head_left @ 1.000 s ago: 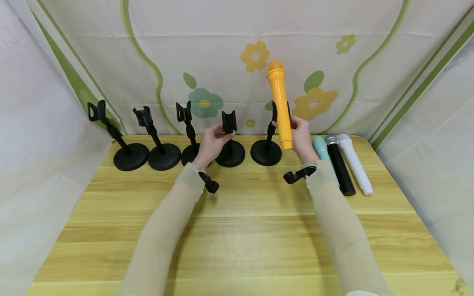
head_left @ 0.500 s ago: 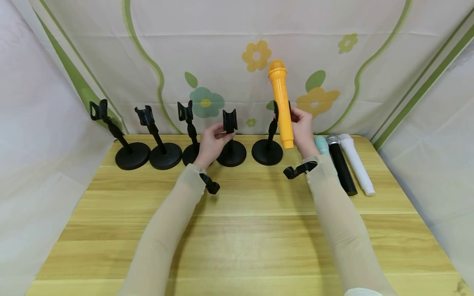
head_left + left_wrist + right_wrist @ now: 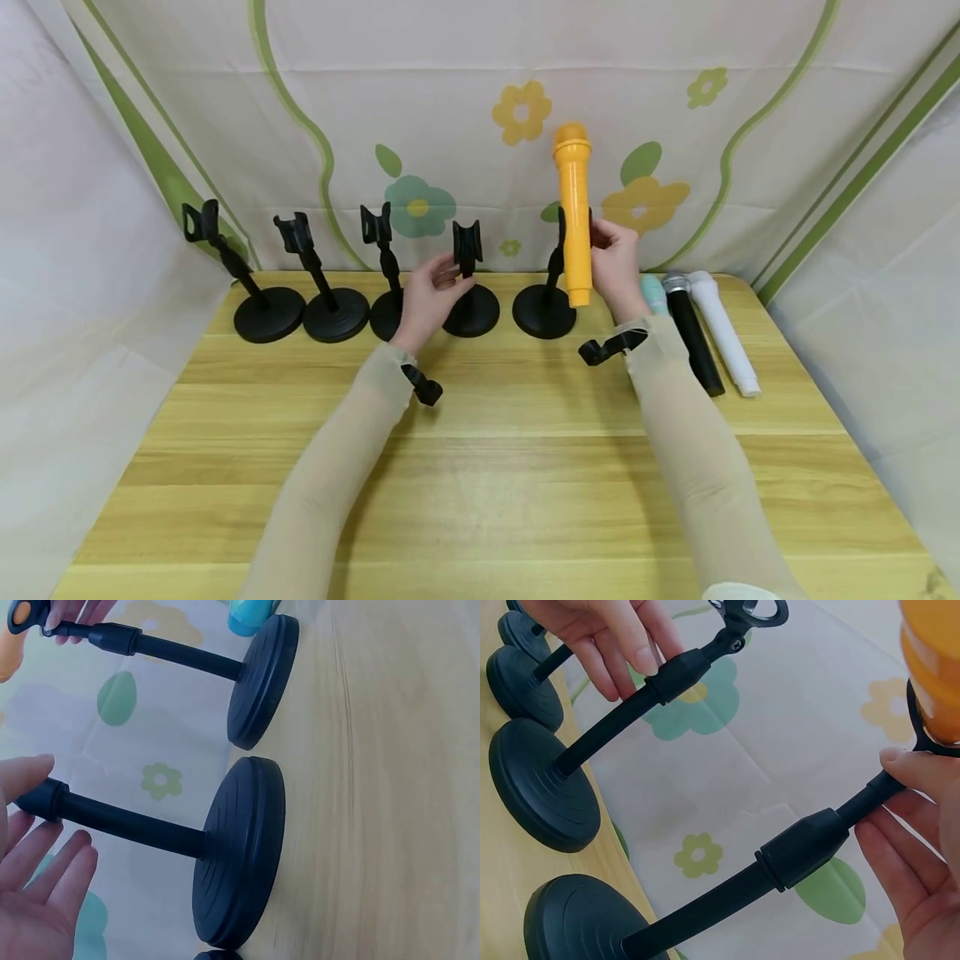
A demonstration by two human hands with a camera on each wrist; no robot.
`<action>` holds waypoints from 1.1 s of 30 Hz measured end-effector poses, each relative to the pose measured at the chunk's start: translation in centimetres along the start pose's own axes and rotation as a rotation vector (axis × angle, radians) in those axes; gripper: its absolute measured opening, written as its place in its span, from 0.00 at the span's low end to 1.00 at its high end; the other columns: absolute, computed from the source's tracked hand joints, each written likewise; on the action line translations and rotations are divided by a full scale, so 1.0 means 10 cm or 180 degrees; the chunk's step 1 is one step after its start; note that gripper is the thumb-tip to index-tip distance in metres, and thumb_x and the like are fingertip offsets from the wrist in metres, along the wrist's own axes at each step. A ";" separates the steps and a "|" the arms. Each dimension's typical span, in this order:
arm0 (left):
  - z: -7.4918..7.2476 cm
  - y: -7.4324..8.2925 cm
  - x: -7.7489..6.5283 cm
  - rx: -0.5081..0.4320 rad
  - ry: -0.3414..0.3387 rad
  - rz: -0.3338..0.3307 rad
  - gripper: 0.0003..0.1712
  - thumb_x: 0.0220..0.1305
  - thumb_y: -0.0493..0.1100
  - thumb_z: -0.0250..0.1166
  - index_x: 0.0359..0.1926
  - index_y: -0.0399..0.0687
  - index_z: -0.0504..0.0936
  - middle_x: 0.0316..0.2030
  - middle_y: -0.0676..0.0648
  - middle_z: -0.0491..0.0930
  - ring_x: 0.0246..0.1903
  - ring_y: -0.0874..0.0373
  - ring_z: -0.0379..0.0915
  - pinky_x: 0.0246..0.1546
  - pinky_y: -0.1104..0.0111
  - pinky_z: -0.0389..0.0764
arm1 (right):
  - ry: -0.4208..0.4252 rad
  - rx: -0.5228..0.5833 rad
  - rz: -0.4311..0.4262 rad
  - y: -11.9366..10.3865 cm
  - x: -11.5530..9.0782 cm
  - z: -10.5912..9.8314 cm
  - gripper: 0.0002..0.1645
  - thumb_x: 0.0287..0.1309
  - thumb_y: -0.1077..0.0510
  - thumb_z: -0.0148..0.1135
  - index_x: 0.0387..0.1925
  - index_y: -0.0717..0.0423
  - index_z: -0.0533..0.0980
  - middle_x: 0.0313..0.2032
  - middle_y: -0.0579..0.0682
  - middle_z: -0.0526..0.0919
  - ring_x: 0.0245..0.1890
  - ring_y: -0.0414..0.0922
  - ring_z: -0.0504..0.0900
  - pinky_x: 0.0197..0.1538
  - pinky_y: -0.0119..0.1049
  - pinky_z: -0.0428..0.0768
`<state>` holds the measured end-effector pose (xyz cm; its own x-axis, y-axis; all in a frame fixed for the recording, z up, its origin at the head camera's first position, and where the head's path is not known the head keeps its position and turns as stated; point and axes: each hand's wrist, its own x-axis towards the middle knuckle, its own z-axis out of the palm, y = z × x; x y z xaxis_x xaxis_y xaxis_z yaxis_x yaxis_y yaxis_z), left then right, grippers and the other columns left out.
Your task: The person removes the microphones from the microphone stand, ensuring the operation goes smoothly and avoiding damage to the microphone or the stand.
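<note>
In the head view an orange microphone (image 3: 576, 225) stands nearly upright in the clip of the rightmost black microphone stand (image 3: 545, 311). My right hand (image 3: 617, 262) pinches that stand's neck just below the clip, thumb on one side and fingers on the other, as the right wrist view shows. My left hand (image 3: 429, 302) is at the neighbouring microphone stand (image 3: 472, 313), whose clip (image 3: 467, 242) holds nothing. In the left wrist view the left fingers (image 3: 71, 881) are spread loosely around the upper collar (image 3: 43, 799), with the thumb on its other side.
Three more black microphone stands (image 3: 268, 314) with bare clips line the back left of the wooden table (image 3: 480, 483). On the right lie a teal microphone (image 3: 654, 293), a black one (image 3: 693, 342) and a white one (image 3: 723, 333). A flowered curtain (image 3: 450, 100) hangs right behind.
The orange microphone has tipped more upright and shifted slightly right, along with the right hand. My left hand has loosened and drawn back a little from its stand's collar.
</note>
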<state>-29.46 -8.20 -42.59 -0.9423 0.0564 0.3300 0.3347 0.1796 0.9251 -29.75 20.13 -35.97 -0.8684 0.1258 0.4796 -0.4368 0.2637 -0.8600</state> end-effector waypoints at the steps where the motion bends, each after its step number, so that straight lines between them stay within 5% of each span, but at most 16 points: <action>1: -0.01 0.01 -0.02 0.0032 0.0029 -0.0017 0.30 0.64 0.42 0.74 0.66 0.46 0.78 0.58 0.47 0.81 0.56 0.54 0.78 0.57 0.64 0.79 | -0.0011 -0.0015 -0.0004 -0.07 -0.04 -0.01 0.11 0.62 0.72 0.60 0.44 0.76 0.82 0.26 0.38 0.82 0.27 0.39 0.76 0.36 0.29 0.76; 5: -0.04 0.09 -0.15 0.0104 0.0154 0.0035 0.32 0.62 0.46 0.76 0.66 0.48 0.78 0.61 0.49 0.79 0.59 0.54 0.76 0.61 0.61 0.76 | -0.0054 0.0027 -0.0025 -0.31 -0.18 -0.03 0.13 0.63 0.71 0.61 0.47 0.76 0.82 0.28 0.39 0.84 0.28 0.37 0.79 0.38 0.28 0.78; 12: -0.06 0.20 -0.43 0.0164 0.0215 0.0209 0.32 0.62 0.46 0.77 0.65 0.45 0.79 0.61 0.46 0.79 0.61 0.54 0.75 0.64 0.58 0.74 | -0.0076 0.0082 -0.0129 -0.35 -0.32 -0.04 0.13 0.59 0.76 0.62 0.46 0.78 0.81 0.27 0.37 0.84 0.27 0.35 0.80 0.37 0.28 0.80; 18: 0.02 0.29 -0.65 -0.0004 -0.0090 0.0272 0.31 0.61 0.44 0.77 0.64 0.43 0.80 0.61 0.47 0.79 0.61 0.55 0.75 0.63 0.58 0.74 | -0.0190 0.0059 -0.0360 -0.19 -0.41 -0.06 0.12 0.55 0.79 0.62 0.42 0.75 0.84 0.28 0.46 0.85 0.26 0.37 0.81 0.35 0.28 0.80; 25: 0.12 0.32 -0.84 -0.0152 -0.0475 0.0277 0.30 0.60 0.40 0.77 0.63 0.49 0.80 0.60 0.48 0.80 0.60 0.53 0.75 0.62 0.58 0.75 | -0.0372 0.0178 -0.0523 -0.28 -0.65 -0.04 0.12 0.54 0.80 0.61 0.39 0.73 0.84 0.29 0.48 0.86 0.27 0.40 0.83 0.35 0.29 0.81; 33: 0.22 0.45 -1.00 -0.0175 -0.0754 0.0188 0.32 0.60 0.36 0.76 0.65 0.41 0.78 0.62 0.42 0.78 0.62 0.45 0.73 0.65 0.54 0.72 | -0.0638 0.0385 -0.0597 -0.39 -0.92 0.05 0.13 0.56 0.81 0.64 0.42 0.72 0.84 0.33 0.51 0.88 0.30 0.42 0.86 0.33 0.30 0.84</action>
<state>-18.57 -5.81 -42.14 -0.8943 0.2950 0.3365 0.3830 0.1157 0.9165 -20.20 17.47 -37.09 -0.7937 -0.1087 0.5985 -0.6083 0.1471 -0.7799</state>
